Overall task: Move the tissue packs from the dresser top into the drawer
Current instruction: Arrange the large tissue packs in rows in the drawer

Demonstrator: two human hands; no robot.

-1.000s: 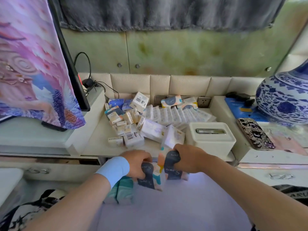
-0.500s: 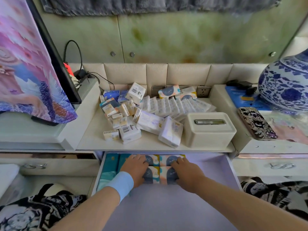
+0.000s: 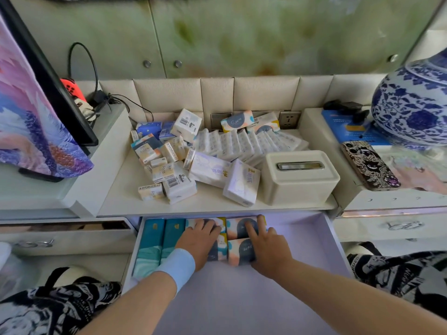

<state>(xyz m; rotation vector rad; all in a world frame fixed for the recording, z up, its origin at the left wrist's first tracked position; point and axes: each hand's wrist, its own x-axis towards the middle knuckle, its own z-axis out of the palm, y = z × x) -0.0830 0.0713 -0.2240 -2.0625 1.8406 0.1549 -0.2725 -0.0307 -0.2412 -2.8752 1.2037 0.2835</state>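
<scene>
The open drawer (image 3: 324, 240) has a pale lilac floor. At its back left stand two teal tissue packs (image 3: 157, 245) and, beside them, several patterned packs with dark circles (image 3: 239, 252). My left hand (image 3: 198, 240) lies flat on the left patterned packs, fingers straight. My right hand (image 3: 268, 247) presses on the right patterned packs with fingers spread. On the dresser top (image 3: 125, 201) lies a heap of small tissue packs (image 3: 169, 168), two larger white packs (image 3: 242, 182) and a row of flat white packs (image 3: 244, 143). Two more patterned packs (image 3: 238, 120) lean at the back.
A cream tissue box (image 3: 300, 177) stands on the right of the dresser top. A blue-and-white vase (image 3: 413, 110) and a patterned phone (image 3: 370, 165) sit on the right ledge. A covered screen (image 3: 31, 112) with cables stands left. Patterned fabric lies at both lower corners.
A second ago both hands held patterned packs above the drawer. They lowered them into the drawer's back row and now press them flat; the view has tilted downward.
</scene>
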